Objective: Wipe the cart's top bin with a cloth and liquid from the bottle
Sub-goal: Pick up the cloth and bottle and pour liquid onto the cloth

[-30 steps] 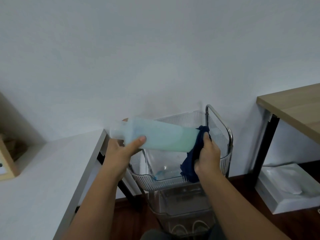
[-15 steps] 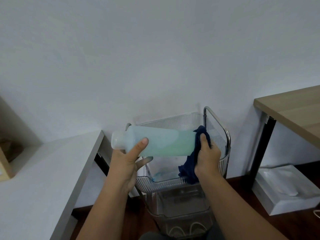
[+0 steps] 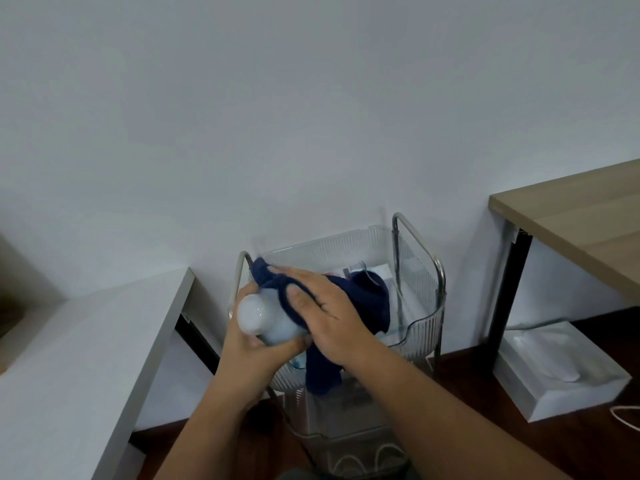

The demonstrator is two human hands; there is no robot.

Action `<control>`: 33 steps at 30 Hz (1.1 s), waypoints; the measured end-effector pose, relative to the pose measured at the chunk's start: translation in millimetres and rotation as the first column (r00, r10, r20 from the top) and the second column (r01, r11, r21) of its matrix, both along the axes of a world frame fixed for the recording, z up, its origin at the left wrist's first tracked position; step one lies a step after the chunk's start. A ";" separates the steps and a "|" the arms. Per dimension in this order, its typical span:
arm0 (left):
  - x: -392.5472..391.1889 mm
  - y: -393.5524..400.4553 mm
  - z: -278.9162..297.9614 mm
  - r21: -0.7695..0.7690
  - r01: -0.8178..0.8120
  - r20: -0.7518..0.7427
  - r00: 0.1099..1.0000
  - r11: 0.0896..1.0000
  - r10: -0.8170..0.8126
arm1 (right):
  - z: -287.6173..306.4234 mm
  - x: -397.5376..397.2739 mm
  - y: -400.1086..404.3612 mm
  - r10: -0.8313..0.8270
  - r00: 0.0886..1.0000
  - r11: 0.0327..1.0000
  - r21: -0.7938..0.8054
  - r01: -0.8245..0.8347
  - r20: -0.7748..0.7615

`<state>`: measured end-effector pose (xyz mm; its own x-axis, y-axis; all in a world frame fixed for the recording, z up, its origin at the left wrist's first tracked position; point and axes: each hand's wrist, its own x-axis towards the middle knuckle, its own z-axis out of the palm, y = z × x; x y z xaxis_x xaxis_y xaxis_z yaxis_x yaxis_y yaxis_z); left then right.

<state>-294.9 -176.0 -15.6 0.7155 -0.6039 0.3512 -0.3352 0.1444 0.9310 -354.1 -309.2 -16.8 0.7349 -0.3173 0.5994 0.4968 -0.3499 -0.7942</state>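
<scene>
Head view, one frame.

Cart (image 3: 439, 271): metal tube frame, stacked clear ribbed bins, standing against the wall between a white desk (image 3: 69, 358) and a wood-topped table (image 3: 581, 230).

Top bin (image 3: 420, 332): clear plastic, ribbed walls. Contents: a pool of pale blue liquid at the bottom, partly seen; small items at the far end, too blurred to identify.

Lower bin (image 3: 346, 420): clear; contents indistinct.

Bottle (image 3: 266, 318): translucent, pale blue-green liquid inside. Held above the near left part of the top bin. Long axis near level, running away from the camera; rounded base faces the camera, far end buried in the cloth.

Cloth (image 3: 363, 299): dark blue, draped over the bottle's far end, a tail hanging down past the bin's near rim.

Left hand (image 3: 252, 351): curled around the bottle from beneath, gripping it.

Right hand (image 3: 325, 313): fingers spread flat, pressing the cloth onto the bottle.

White box (image 3: 554, 368): on the floor under the table.
</scene>
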 end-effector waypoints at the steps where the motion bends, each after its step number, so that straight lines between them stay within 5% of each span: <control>1: -0.2 2.4 1.4 0.017 -0.028 0.023 0.999 0.999 0.028 | -3.3 0.5 -7.4 -0.010 0.998 0.998 0.069 0.015 -0.069; 6: 1.8 15.8 15.2 0.100 -0.010 0.186 0.983 0.995 -0.009 | -17.6 2.1 -58.1 -0.118 0.874 0.972 0.126 0.199 -0.471; 14: -5.7 -0.6 37.3 0.254 -0.006 0.479 0.869 0.967 -0.121 | 5.4 4.2 -34.7 0.067 0.949 0.968 0.250 0.013 -0.309; 21: -10.3 13.5 46.5 0.185 -0.035 0.457 0.888 0.982 -0.054 | -14.3 12.5 -63.8 0.017 0.880 0.934 0.322 0.156 -0.475; 27: -7.6 19.1 40.5 0.164 0.013 0.357 0.931 0.986 -0.072 | -41.9 11.3 -63.4 0.067 0.831 0.770 0.558 0.309 -0.552; 33: 5.3 26.6 48.4 0.112 0.149 0.229 0.958 0.982 -0.172 | -53.7 5.9 -64.5 0.231 0.870 0.362 0.869 0.338 -0.435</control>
